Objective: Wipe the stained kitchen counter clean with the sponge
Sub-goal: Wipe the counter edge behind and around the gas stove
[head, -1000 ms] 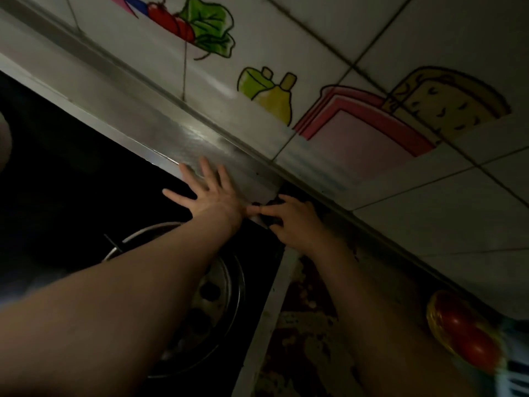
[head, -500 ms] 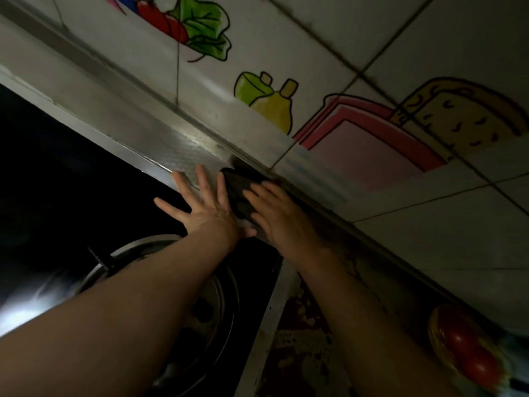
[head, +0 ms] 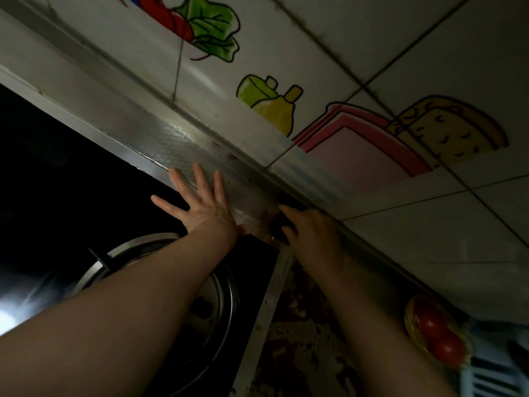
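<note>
My right hand [head: 312,230] presses a dark sponge [head: 279,229] onto the metal strip [head: 160,138] behind the stove, close to the wall's base. Most of the sponge is hidden under my fingers. My left hand [head: 204,207] lies flat on the same strip just to the left, fingers spread, holding nothing. The stained counter [head: 303,353], mottled brown and cream, runs under my right forearm.
A black gas hob [head: 43,181] with a round steel burner ring [head: 226,296] lies under my left arm. The tiled wall [head: 429,53] with food drawings rises right behind the strip. A red and yellow packet [head: 435,330] sits at the right by a white rack [head: 492,376].
My right hand has slid the sponge back to the right along the strip, from beside my left fingers toward the stove's corner. My left hand has stayed flat in place.
</note>
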